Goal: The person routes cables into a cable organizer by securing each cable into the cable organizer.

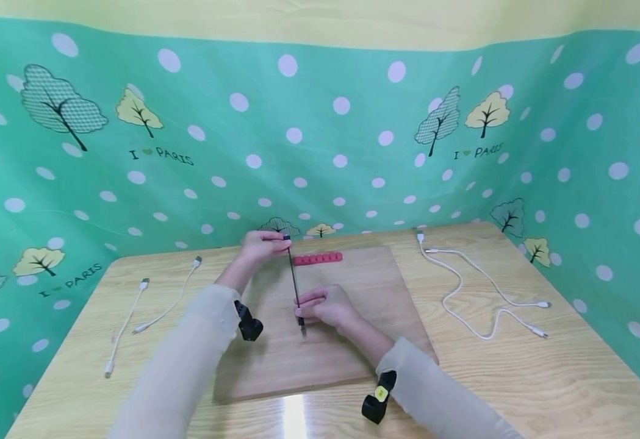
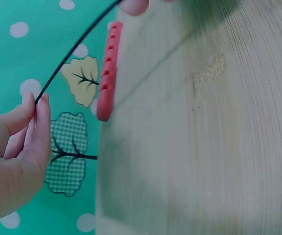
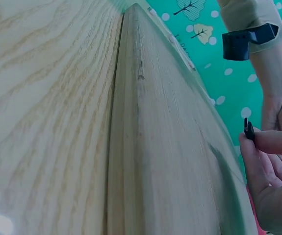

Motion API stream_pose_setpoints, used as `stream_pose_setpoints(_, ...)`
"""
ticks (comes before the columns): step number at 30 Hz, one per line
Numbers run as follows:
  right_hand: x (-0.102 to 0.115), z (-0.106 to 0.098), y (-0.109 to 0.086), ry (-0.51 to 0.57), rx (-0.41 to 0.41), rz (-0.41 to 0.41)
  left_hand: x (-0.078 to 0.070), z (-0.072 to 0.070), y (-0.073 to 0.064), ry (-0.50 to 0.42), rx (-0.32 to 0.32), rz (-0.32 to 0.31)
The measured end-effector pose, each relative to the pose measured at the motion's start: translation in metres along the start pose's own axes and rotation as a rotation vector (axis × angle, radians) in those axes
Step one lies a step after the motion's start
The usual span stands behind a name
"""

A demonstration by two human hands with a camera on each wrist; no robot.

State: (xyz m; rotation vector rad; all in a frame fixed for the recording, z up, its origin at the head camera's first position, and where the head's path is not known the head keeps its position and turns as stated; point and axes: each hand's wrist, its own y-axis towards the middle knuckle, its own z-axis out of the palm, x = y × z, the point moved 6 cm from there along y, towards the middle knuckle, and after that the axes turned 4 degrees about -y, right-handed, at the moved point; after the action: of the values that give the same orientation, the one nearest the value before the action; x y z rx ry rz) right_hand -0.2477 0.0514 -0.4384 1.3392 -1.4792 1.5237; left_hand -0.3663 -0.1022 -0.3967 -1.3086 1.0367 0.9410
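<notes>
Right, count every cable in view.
5. The black cable spans the left hand and right hand; an outer white cable and inner white cable lie left; a wavy white cable and smoother white cable lie right. Sleeves could hide more.

The black cable looks smooth plastic, the red strip matt, the board grained wood.

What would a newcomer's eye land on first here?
Probably the green dotted cloth behind the table, printed with trees. Next, the black cable held between the left hand and the right hand, above the wooden board. The red strip also stands out, near the board's far edge.
</notes>
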Motion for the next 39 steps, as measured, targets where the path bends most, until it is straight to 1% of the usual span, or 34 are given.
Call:
stream_pose_setpoints(4,-0.001,-0.002,-0.001,0.003,-0.014,0.007,0.005,0.001,0.005,-0.011,0.022,-0.009)
stream_pose_setpoints(8,-0.002,-0.006,0.001,-0.011,-0.032,0.020,0.009,0.006,0.010,0.010,0.053,0.007)
stream_pose_setpoints(11,-0.002,-0.009,0.002,-0.026,-0.042,0.022,0.013,0.008,0.016,0.050,0.068,0.014)
stream_pose_setpoints(14,-0.003,-0.012,0.003,-0.035,-0.043,0.024,0.017,0.012,0.021,0.075,0.074,0.005)
stream_pose_setpoints(19,-0.005,-0.019,0.004,-0.074,-0.042,0.022,0.019,0.021,0.028,0.164,0.099,0.021)
stream_pose_setpoints(21,-0.004,-0.021,0.005,-0.090,-0.041,0.023,0.018,0.022,0.029,0.197,0.089,0.032)
stream_pose_setpoints(28,-0.001,-0.024,0.006,-0.095,-0.060,0.044,0.017,0.019,0.036,0.201,0.033,0.029)
stream_pose_setpoints(34,0.000,-0.023,0.005,-0.098,-0.081,0.060,0.019,0.020,0.037,0.280,-0.003,0.052)
stream_pose_setpoints(39,0.001,-0.024,0.006,-0.107,-0.087,0.049,0.017,0.019,0.040,0.370,-0.026,0.095)
